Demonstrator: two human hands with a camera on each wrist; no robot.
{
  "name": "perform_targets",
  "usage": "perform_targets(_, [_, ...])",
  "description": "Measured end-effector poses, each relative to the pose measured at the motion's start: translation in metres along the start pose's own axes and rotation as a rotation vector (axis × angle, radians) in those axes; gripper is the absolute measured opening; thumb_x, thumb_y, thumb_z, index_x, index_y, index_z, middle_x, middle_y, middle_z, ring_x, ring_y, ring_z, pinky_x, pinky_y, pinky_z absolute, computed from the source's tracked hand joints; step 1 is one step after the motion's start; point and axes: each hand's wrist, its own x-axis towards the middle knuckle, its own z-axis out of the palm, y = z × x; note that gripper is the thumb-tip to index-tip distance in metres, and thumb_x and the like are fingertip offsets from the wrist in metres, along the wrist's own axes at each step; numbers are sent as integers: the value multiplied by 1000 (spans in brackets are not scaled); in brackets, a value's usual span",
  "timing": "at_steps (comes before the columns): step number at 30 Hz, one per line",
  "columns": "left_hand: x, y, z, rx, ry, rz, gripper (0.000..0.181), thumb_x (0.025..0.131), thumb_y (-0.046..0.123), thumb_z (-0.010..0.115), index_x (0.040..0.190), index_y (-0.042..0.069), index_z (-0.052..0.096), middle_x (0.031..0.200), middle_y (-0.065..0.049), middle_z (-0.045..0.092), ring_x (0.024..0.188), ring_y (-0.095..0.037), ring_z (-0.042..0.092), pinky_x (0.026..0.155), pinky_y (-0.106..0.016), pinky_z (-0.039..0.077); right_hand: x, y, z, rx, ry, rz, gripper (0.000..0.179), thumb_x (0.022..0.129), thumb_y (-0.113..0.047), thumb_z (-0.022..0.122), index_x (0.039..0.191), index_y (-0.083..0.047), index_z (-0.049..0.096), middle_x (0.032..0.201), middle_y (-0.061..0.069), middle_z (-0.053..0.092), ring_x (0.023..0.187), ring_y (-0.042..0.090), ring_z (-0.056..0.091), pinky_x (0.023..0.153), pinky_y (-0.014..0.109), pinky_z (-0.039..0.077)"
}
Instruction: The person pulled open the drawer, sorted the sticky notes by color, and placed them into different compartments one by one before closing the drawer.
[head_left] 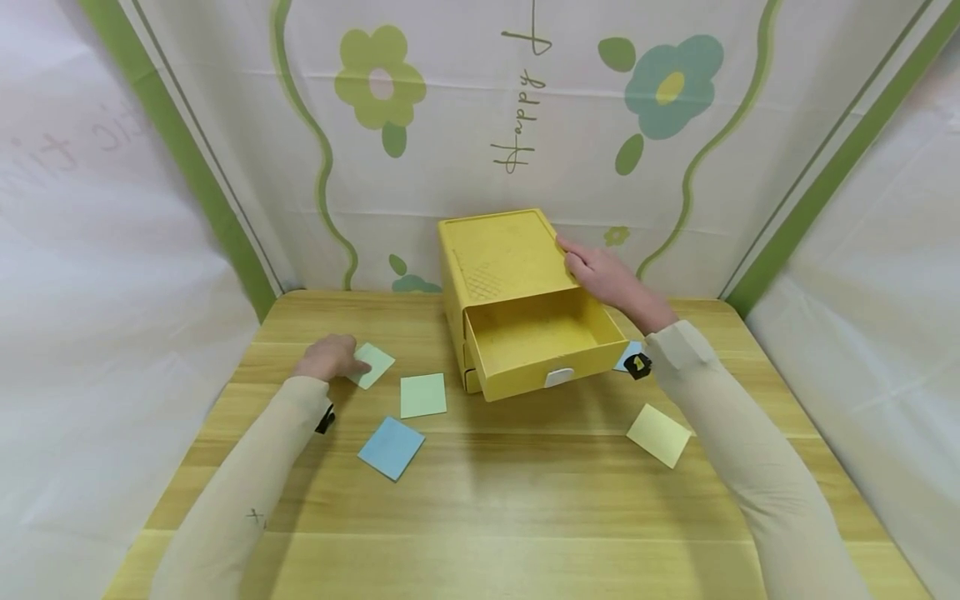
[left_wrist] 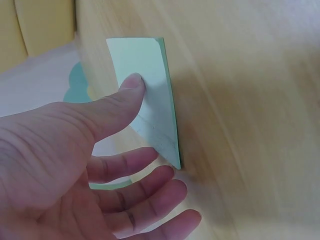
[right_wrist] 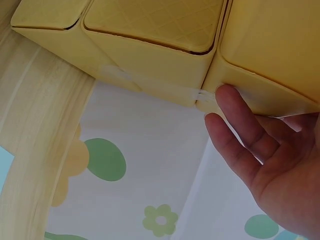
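Note:
A small yellow drawer cabinet (head_left: 502,250) stands at the back of the table, its top drawer (head_left: 517,367) pulled out with no contents showing. My right hand (head_left: 607,275) rests on the cabinet's upper right edge; in the right wrist view, nearly straight fingers (right_wrist: 240,117) lie against its side. On the left, my left hand (head_left: 326,358) is at a pale green sticky-note pad (left_wrist: 142,65). The thumb (left_wrist: 131,85) lies over the pad's face, while the other fingers, loosely bent and spread, are beside its lower edge.
Another green pad (head_left: 423,395) and a blue pad (head_left: 392,448) lie left of the drawer. To the right are a yellow pad (head_left: 659,436) and a blue pad (head_left: 624,357) partly hidden by my right wrist. A printed curtain (head_left: 450,183) hangs behind the table (head_left: 525,517).

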Motion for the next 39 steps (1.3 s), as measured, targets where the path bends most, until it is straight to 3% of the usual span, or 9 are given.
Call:
perform_targets(10, [-3,0,-1,-34,2,-15,41,92,37,66,110,1,56,96,-12,58,80,-25,48,69,-37,43,-1,-2,0,2,4,3,51,105,-33,28,151,-16,37,59,3,40,48,13,21,52,35,33])
perform_targets(16, [-3,-3,-1,-45,4,-12,49,92,38,67,118,-2,54,105,-16,61,85,-27,51,73,-41,47,-1,-3,1,6,14,-1,49,105,-31,29,151,-16,39,65,5,43,52,15,24,55,35,32])
perform_targets(26, [-7,-8,1,-93,27,11,34,95,30,63,108,-1,55,94,-12,57,77,-23,47,64,-33,39,2,-2,6,13,5,0,49,105,-31,28,150,-16,40,78,11,48,60,19,30,61,36,33])
perform_targets(29, [-7,-9,1,-102,45,41,29,99,27,57,108,-1,54,91,-11,54,76,-22,47,63,-32,39,2,-2,5,20,-2,1,50,105,-31,26,151,-16,38,99,16,61,63,21,31,69,37,37])
perform_targets(32, [-8,-5,-2,-118,77,80,24,101,24,50,104,0,54,84,-10,51,71,-21,46,61,-32,38,1,-1,3,30,-11,7,51,105,-32,25,152,-15,36,133,18,58,67,23,33,75,39,37])
perform_targets(33, [-8,-3,-3,-125,87,91,23,102,24,49,103,1,54,81,-9,49,69,-20,45,60,-32,38,0,-1,3,29,-8,8,51,105,-31,25,152,-15,36,135,17,58,67,23,33,77,38,37])
perform_targets(37, [-10,3,-5,-153,124,123,21,103,23,47,104,3,54,77,-7,48,64,-18,44,58,-30,37,0,-2,1,20,4,18,50,105,-31,26,152,-15,37,104,15,61,64,22,33,69,37,37])
perform_targets(39, [-12,6,-7,-162,137,135,22,103,22,47,107,3,55,78,-7,50,64,-17,45,57,-30,38,0,-2,0,15,2,22,51,105,-32,26,152,-16,37,86,14,52,63,22,33,66,37,36])
